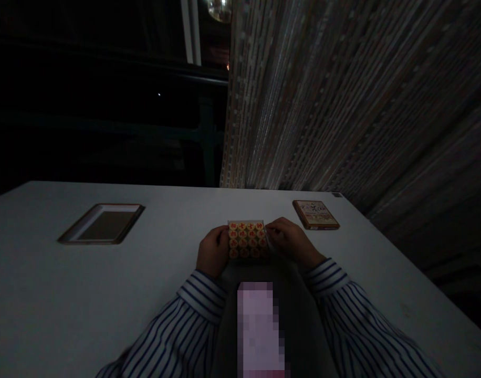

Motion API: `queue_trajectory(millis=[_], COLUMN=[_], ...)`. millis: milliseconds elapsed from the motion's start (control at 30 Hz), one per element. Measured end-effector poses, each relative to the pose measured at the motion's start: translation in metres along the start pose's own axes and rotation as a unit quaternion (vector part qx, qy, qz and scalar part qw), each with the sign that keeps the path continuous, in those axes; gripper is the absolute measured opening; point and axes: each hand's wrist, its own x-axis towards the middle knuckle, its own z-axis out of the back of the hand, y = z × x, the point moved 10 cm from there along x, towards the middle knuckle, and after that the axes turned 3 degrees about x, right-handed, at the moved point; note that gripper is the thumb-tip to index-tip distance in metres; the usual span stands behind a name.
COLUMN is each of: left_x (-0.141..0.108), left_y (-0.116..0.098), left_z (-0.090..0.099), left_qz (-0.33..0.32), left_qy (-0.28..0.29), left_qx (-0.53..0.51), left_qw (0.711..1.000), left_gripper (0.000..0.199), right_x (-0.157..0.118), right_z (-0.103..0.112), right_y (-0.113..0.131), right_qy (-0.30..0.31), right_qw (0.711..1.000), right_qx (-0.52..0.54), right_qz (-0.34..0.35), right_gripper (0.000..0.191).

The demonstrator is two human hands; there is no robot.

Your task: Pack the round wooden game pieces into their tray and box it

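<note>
Near the middle of the white table, a clear-covered pack of Chinese chess pieces is held between both hands. Rows of round yellowish pieces with red characters show on its face. My left hand grips the pack's left edge, fingers curled around it. On the opposite edge, my right hand pinches the pack with thumb and fingers. The far sides of the fingers are hidden. An open, shallow box part lies on the left, and a flat printed box lid lies beyond my right hand.
The white table extends to both sides. Beaded string curtains hang along its back right edge. Behind the table is a dark area with a railing. A pixelated bright rectangle appears at the bottom, between my striped sleeves.
</note>
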Motion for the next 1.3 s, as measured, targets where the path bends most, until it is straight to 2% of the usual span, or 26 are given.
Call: queue_trajectory(millis=[233,733,1067,1300], left_x=[-0.001,0.000,-0.001,-0.001], left_y=[-0.001,0.000,0.002,0.000], left_z=[0.000,0.001,-0.001,0.000], left_qz=[0.003,0.005,0.008,0.008], left_qy=[0.006,-0.003,0.000,0.002], left_qx=[-0.007,0.004,0.007,0.012], left_qw=[1.000,1.000,1.000,1.000], left_gripper=[0.032,0.031,0.030,0.031], right_x=[-0.003,-0.005,-0.011,-0.015], right_z=[-0.013,-0.018,-0.008,-0.013], right_y=[-0.007,-0.011,0.001,0.004], right_qy=[-0.006,0.010,0.015,0.041], right_qw=[1.000,0.999,0.999,0.998], right_qx=[0.030,0.031,0.051,0.043], right_qz=[-0.002,0.001,0.005,0.017], right_gripper=[0.019,0.018,0.016,0.016])
